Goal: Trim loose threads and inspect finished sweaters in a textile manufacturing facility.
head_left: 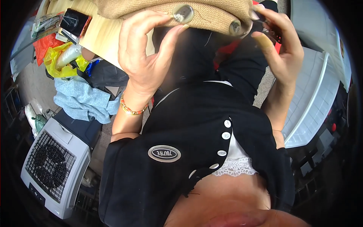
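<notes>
A tan knitted garment [140, 8] lies across the table's edge at the top of the view, and its border hangs toward me. A large round shiny button [183, 14] on that border sits between the thumb and index finger of my left hand [141, 53]. Farther right, near the garment's corner, is a second round button [235, 27]. Beside that corner my right hand [285, 49] is curled, thumb and fingers bent around something dark and blurred that I cannot make out.
On the pale wooden table [100, 38] lies a phone [75, 22]. Left of it are a yellow plastic bag [60, 60], a red bag [46, 47] and a light-blue sweater [83, 96]. An air cooler [55, 162] stands lower left. A white plastic bin [308, 102] stands right.
</notes>
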Demonstrator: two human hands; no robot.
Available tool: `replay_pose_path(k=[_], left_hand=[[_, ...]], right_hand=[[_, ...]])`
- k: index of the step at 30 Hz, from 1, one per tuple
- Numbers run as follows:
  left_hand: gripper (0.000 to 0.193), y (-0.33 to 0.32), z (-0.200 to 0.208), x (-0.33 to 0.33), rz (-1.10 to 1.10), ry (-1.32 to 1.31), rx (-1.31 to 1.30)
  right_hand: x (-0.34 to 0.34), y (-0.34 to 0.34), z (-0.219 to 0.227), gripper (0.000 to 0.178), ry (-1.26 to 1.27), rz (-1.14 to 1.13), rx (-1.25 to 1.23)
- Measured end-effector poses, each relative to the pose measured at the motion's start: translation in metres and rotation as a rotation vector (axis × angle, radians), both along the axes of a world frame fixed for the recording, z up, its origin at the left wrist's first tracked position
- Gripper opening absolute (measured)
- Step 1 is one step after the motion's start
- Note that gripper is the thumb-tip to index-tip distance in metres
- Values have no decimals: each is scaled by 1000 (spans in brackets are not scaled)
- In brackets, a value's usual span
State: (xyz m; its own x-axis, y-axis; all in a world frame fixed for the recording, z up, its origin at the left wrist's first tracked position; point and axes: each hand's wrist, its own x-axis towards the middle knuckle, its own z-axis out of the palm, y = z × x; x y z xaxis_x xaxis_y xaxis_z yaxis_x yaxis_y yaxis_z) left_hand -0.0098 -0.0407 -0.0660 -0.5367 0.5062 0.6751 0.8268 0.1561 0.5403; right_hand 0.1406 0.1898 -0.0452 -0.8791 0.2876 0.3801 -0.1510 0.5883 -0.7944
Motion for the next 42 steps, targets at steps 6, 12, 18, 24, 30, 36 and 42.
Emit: replay_pose_path(k=[6,12,18,24,30,36,42], left_hand=[[28,0,5,1,-1,27,-14],[19,-4,6,1,-27,-26,-2],[20,-6,2,0,-53,-12,-1],[23,-4,3,-2,-93,-2,4],[29,6,15,3,-63,-233,61],[30,10,22,-8,-63,-38,-145],[20,9,21,-14,-60,18,-132]], right_hand=[[-32,-45,37,36,-6,69,232],[-38,-53,48,41,-126,13,197],[-45,-58,52,39,-143,8,298],[-46,-57,47,35,-94,1,332],[-39,-47,43,32,-71,-80,74],[-31,-47,34,32,-71,-113,-165],[-32,-46,32,33,-71,-31,-156]])
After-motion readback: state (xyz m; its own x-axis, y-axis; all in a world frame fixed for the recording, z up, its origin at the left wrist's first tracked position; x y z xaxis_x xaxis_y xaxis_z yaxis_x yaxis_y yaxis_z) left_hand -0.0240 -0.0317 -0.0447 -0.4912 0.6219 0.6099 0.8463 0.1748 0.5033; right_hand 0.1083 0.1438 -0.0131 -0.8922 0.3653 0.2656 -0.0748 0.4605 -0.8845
